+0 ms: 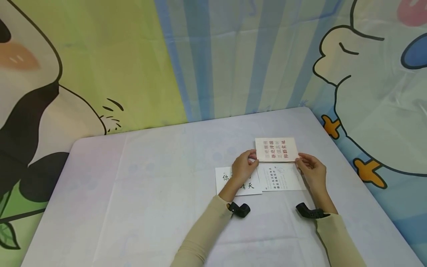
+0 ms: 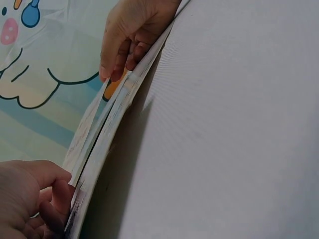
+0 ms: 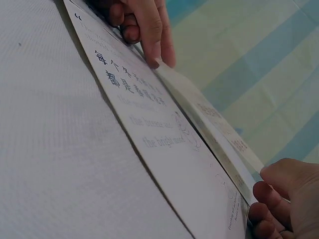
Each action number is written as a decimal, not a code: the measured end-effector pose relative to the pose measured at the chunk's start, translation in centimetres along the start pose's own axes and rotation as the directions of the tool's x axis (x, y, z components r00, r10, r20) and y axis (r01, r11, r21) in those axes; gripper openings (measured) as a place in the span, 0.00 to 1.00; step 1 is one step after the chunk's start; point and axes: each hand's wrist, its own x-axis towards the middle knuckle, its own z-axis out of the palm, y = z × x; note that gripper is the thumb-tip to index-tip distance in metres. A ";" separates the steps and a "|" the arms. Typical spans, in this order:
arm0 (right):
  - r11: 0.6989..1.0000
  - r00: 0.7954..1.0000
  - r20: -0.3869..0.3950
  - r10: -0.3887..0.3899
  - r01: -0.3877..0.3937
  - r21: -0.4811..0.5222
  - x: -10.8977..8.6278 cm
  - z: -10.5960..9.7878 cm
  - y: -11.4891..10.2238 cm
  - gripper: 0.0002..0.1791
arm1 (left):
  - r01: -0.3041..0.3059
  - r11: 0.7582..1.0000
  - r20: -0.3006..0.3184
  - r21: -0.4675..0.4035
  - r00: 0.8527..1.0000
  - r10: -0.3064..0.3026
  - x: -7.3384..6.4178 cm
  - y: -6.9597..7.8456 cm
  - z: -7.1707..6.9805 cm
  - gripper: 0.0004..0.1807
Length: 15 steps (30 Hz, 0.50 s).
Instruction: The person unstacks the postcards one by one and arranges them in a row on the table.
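Both hands hold a cream postcard [image 1: 277, 150] printed with columns of red and grey Chinese characters. The left hand [image 1: 244, 164] pinches its left edge between thumb and fingers, while the right hand [image 1: 313, 172] pinches the lower right corner. Seen from the right wrist, the held card [image 3: 214, 112] is tilted up behind a white postcard [image 3: 149, 124] with dark Chinese writing and pale English lines. That white card lies on the table just below the held one. Partly under the left hand and forearm is another white card [image 1: 220, 179] with large black characters.
The table [image 1: 150, 207] has a pale cloth with faint creases. Behind it hangs a cartoon-printed backdrop [image 1: 227, 55], which continues along the right side. A black wrist camera [image 1: 239, 210] sits on the left wrist, and another black camera [image 1: 310, 212] on the right.
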 end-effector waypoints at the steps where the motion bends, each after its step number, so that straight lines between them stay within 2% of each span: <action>1: 1.000 1.000 0.000 -0.004 0.004 -0.006 0.0 -0.1 -0.1 0.22 | 0.002 1.000 0.004 -0.004 1.000 -0.002 0.0 0.0 0.0 0.22; 7: 0.999 1.000 -0.008 -0.018 0.017 -0.030 0.1 -0.3 -0.2 0.25 | 0.013 0.999 0.015 -0.044 1.000 -0.012 0.0 0.5 -0.2 0.22; 15: 0.996 0.998 0.010 -0.065 0.066 -0.054 -0.2 -0.2 -0.4 0.27 | -0.006 0.997 0.008 -0.071 1.000 0.006 0.0 0.4 -0.3 0.25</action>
